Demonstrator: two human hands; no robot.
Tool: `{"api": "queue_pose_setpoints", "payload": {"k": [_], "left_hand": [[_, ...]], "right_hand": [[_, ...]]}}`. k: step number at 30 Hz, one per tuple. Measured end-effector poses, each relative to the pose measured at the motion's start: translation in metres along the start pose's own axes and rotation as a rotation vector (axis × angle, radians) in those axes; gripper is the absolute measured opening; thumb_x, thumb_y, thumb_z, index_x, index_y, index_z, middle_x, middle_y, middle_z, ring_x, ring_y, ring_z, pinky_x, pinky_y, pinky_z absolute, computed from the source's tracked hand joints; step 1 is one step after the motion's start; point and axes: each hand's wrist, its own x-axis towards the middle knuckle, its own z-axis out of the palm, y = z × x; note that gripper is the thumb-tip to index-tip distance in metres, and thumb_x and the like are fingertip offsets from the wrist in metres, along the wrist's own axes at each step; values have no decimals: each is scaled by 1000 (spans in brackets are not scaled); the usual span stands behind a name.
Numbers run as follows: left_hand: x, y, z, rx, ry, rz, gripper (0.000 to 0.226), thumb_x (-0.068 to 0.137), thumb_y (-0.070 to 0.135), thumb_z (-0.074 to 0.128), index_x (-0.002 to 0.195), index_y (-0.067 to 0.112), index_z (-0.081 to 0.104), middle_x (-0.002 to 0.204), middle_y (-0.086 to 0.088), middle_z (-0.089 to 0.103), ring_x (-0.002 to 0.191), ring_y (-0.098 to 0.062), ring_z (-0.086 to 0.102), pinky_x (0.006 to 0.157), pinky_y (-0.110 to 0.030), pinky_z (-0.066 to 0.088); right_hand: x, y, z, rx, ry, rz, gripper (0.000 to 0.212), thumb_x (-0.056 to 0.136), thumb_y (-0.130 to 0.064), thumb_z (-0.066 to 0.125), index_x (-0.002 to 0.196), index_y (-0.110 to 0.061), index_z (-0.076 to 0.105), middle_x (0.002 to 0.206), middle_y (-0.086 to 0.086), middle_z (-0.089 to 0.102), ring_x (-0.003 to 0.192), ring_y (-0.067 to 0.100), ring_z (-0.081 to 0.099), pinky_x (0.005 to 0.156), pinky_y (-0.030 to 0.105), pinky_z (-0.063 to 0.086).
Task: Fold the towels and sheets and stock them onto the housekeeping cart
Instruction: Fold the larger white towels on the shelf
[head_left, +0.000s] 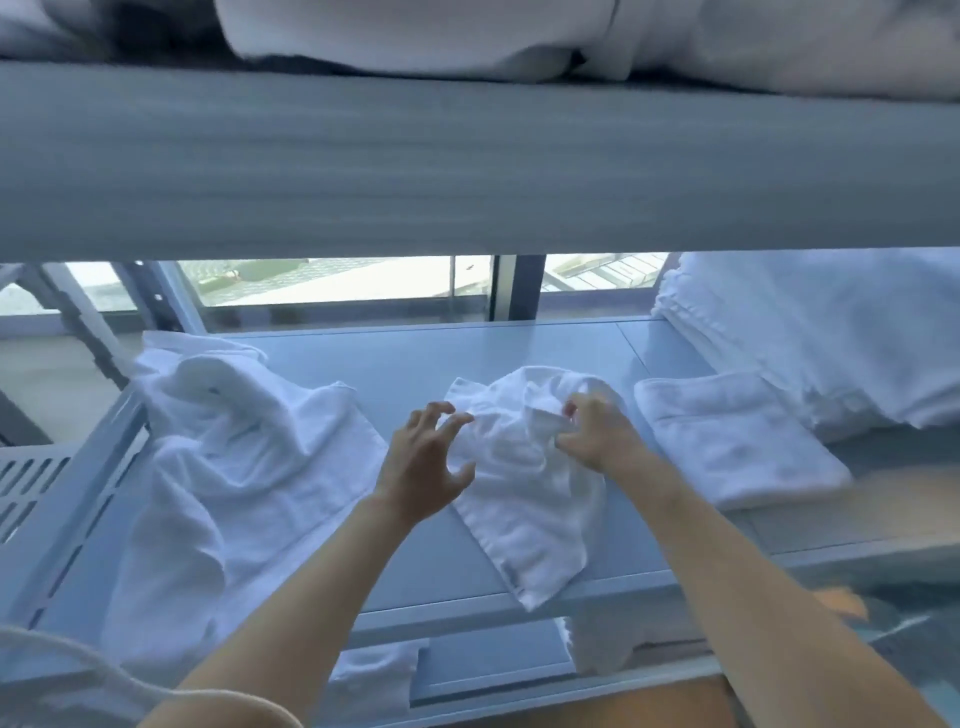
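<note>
A small white towel (524, 493) lies crumpled in the middle of the cart's grey middle shelf (415, 364), one corner hanging over the front edge. My right hand (597, 434) pinches a bunched fold near the towel's top. My left hand (426, 457) hovers at the towel's left edge, fingers spread and bent, holding nothing. A large rumpled white towel (234, 467) sprawls over the shelf's left part. A folded white towel (737, 441) lies flat to the right of my right hand.
A tall stack of folded white linen (831, 338) fills the shelf's far right. The upper shelf (467, 156) hangs close overhead with more linen (467, 36) on it. White cloth (374, 675) lies on the lower shelf. Perforated cart side panel (26, 483) at left.
</note>
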Motion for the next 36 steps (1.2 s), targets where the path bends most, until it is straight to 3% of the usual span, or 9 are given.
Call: {"api": "queue_pose_setpoints", "payload": {"k": [4,7,10,14,17,21,25,31,36], "left_hand": [[6,32,52,-18,-210,10,71,77,46,77,142,29,56,148,-2,46,133,-32,46,105,-45,46],[3,40,80,10,-321,-55,87,77,58,71,154,32,40,159,0,34,139,-29,43,110,-47,42],[-3,42,96,32,-322,-57,90,77,59,63,159,38,29,167,3,24,146,-26,37,118,-44,28],[-10,44,94,-10,-382,-12,86,77,51,61,156,51,27,169,8,19,149,-23,28,120,-41,19],[-15,41,81,-52,-463,44,75,73,37,61,143,56,43,163,11,29,144,-18,32,120,-39,26],[-22,32,68,-117,-403,54,62,67,0,55,111,39,72,136,16,58,126,-12,52,109,-27,40],[-36,15,61,-67,-178,-165,42,69,-10,49,88,21,70,109,8,71,109,-27,65,90,-39,50],[-45,36,92,29,-253,-406,57,102,44,36,157,28,35,167,8,27,156,-18,17,124,-50,15],[-44,27,99,165,-265,-268,72,91,45,10,162,38,18,171,15,6,158,-10,-2,127,-44,-6]], "right_hand": [[-25,55,13,-79,-290,61,48,82,-30,74,124,-8,64,135,8,52,114,32,62,102,38,47],[-33,68,3,-60,-342,32,33,71,-35,74,95,-13,71,104,-2,68,90,23,69,78,35,58],[-29,65,-20,-153,-226,-38,25,63,-38,66,76,-18,57,70,-10,63,67,8,61,55,23,44],[-9,43,-41,-89,137,-152,36,65,-58,54,65,-23,62,70,-11,63,73,14,61,65,26,44],[19,31,-39,15,110,-289,31,75,-53,67,93,-29,69,100,-12,65,96,18,62,83,34,45],[57,36,-18,-127,-233,-331,89,69,-60,81,148,-38,48,156,-5,38,142,22,37,115,45,30],[60,63,20,-106,-436,-306,89,72,-46,85,151,-38,45,147,-4,46,139,22,43,115,34,35],[-11,97,62,3,102,-525,44,77,-9,66,119,-23,65,117,-2,57,99,30,54,73,41,51],[-52,138,35,31,-12,-553,48,72,-3,63,111,-31,62,115,-12,54,100,21,55,68,39,53]]}}
